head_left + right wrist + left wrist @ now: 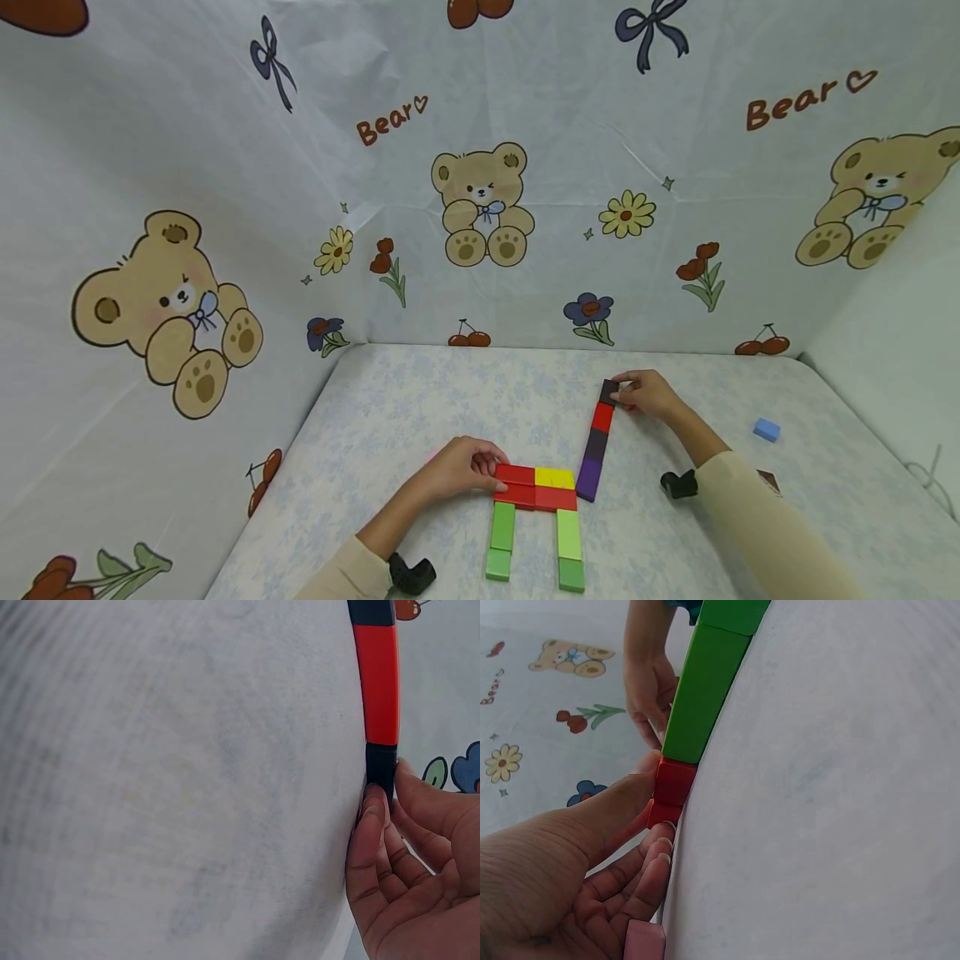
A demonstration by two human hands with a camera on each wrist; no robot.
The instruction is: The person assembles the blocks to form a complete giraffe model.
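My left hand [459, 468] pinches the left ends of two red blocks [516, 474], thumb on the near side and fingers on the far side. Joined to them are a yellow block [554, 477] and another red block [556, 498]. Two legs of green blocks [503, 525] run from this row toward me. At the far end of a slanted line, my right hand [647, 393] pinches a black block [381, 766] between thumb and fingers. Below it in that line come a red block [602, 417], a dark block [596, 445] and a purple block [588, 480].
On the right of the table lies a blue block [767, 430], with a brown piece [768, 481] partly behind the right sleeve. A pink block [645, 940] sits by the left hand's fingers. Printed cloth walls [555, 275] stand behind and to the left.
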